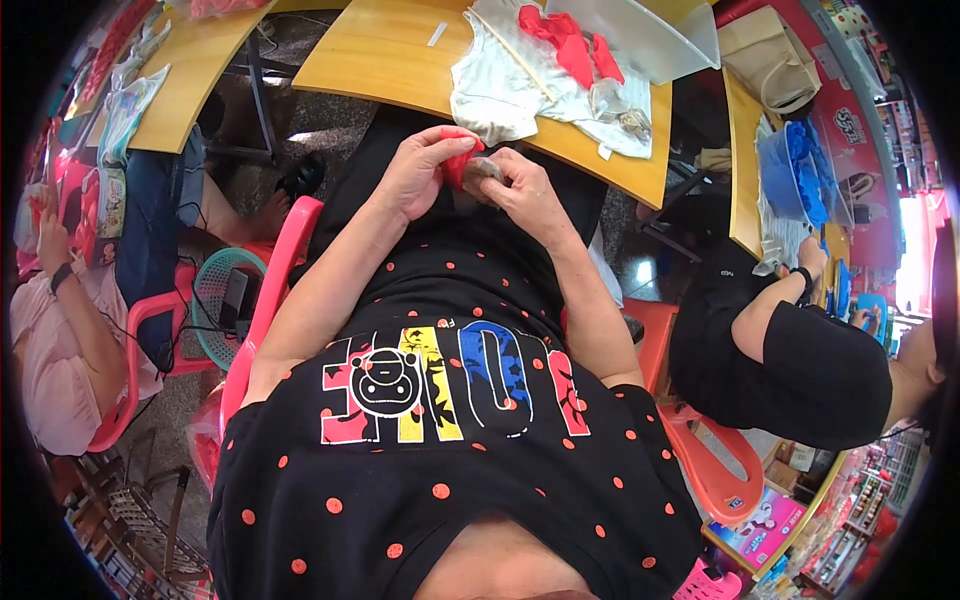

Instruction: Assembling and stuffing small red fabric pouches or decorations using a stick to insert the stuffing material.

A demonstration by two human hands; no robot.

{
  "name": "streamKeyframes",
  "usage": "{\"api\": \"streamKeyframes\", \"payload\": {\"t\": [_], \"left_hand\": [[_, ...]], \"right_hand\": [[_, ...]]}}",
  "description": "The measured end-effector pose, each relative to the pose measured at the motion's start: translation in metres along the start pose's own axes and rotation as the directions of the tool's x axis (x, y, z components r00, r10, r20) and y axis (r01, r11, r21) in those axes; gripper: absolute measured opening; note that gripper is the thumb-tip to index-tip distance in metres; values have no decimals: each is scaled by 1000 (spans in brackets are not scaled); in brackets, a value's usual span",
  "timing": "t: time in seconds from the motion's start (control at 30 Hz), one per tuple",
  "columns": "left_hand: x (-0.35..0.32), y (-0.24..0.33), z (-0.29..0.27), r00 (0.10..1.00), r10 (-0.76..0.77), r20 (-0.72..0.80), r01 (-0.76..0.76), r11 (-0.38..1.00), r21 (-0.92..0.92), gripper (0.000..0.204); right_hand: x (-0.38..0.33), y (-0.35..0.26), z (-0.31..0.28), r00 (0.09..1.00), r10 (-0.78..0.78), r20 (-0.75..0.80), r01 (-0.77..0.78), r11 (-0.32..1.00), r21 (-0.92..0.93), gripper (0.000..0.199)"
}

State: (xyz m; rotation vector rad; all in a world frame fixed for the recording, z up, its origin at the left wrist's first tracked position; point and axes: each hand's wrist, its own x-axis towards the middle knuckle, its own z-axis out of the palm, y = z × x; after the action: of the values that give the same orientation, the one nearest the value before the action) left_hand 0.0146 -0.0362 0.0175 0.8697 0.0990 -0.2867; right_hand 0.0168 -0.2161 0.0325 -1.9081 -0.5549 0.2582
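Note:
Just off the table's near edge, above my lap, both hands work close together. My left hand (425, 172) is closed, pinching a small piece of red cloth (456, 168). Against it, my right hand (527, 196) grips a small greyish-brown wad (482, 174) between thumb and fingers; its kind cannot be made out. Beyond my hands, a white ribbed cloth (492, 92) covers part of the wooden table. On it lie a thin wooden stick (515, 52), more red fabric (562, 48) and a clear plastic bag (612, 100).
A translucent white bin (665, 45) stands at the table's far right. To the right, a co-worker in black (800, 360) sits at another table with a blue tub (785, 175). Another person in pink (70, 350) sits at left, near a green basket (212, 300).

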Motion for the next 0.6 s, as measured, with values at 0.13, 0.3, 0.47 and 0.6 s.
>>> {"api": "streamKeyframes", "payload": {"t": [0.13,0.3,0.47,0.6], "left_hand": [[-2,-1,4,996,88,14,-89,991,100,12],[-2,5,4,987,154,-40,-147,980,132,18],[-3,4,0,998,29,-51,-23,994,109,23],[-1,-1,-3,1000,-4,8,3,987,162,27]], "right_hand": [[-1,1,5,999,11,37,-11,1000,-5,19],[1,13,11,986,161,40,-149,760,633,23],[1,11,6,966,245,82,-223,627,746,20],[2,12,10,971,240,13,-173,662,729,19]]}}
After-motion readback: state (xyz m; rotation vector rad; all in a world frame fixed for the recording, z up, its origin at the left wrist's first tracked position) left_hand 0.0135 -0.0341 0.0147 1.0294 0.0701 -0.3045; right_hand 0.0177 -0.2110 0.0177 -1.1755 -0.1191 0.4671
